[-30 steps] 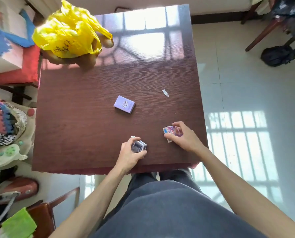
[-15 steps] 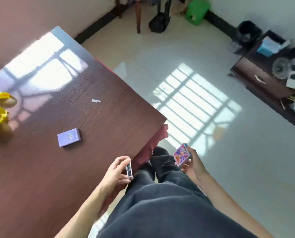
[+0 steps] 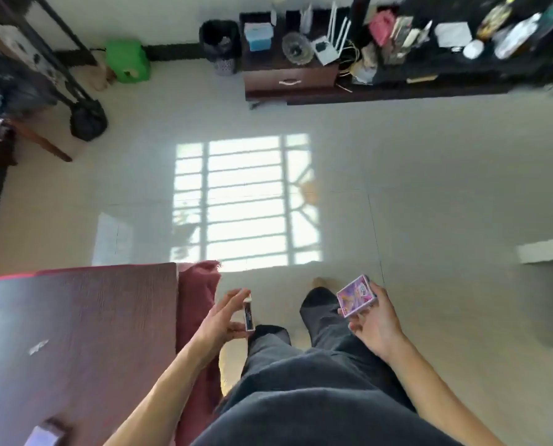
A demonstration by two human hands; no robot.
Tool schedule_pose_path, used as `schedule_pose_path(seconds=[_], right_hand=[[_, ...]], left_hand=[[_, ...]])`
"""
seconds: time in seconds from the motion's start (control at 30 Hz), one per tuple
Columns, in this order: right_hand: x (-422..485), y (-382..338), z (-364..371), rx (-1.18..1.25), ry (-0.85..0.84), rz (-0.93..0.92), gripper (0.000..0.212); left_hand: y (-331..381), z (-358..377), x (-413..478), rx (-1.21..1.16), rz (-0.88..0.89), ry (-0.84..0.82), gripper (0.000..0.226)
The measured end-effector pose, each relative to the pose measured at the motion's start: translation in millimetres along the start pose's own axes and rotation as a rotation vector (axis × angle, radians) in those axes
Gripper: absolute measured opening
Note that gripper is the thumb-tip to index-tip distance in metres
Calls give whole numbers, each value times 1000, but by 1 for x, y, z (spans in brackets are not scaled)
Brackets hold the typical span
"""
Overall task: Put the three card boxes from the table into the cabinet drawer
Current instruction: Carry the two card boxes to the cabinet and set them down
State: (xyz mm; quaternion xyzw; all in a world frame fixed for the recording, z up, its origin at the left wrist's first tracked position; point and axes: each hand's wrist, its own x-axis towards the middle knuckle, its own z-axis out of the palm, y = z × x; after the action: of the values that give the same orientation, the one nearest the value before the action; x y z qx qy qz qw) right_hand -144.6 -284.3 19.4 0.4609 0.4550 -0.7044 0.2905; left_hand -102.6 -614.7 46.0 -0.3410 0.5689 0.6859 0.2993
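The left hand (image 3: 218,320) pinches a dark box (image 3: 248,317) edge-on; the right hand (image 3: 373,323) has a pink box (image 3: 355,296) in its grip. A purple box (image 3: 42,434) lies on the desk (image 3: 91,333). Across the floor (image 3: 429,188), the drawer (image 3: 289,81) is closed.

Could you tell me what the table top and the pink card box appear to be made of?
Table top: dark reddish-brown wood or wood-look laminate, going by the straight grain lines and soft sheen. Pink card box, held in the right hand: probably printed cardboard with a glossy face, given its crisp edges and colourful artwork.
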Motion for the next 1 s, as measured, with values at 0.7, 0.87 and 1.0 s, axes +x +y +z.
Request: schedule_pose_path(seconds=[0.7,0.87,1.0], right_hand=[[82,-228,-61,-7,-48,3,66],[115,-277,-15,-81,-22,-4,64],[134,-323,21,-90,-9,-33,71]], left_hand=[[136,199,133,-82,-142,-40,24],[178,180,172,-145,-121,20,24],[232,166,203,-212,-75,8,22]])
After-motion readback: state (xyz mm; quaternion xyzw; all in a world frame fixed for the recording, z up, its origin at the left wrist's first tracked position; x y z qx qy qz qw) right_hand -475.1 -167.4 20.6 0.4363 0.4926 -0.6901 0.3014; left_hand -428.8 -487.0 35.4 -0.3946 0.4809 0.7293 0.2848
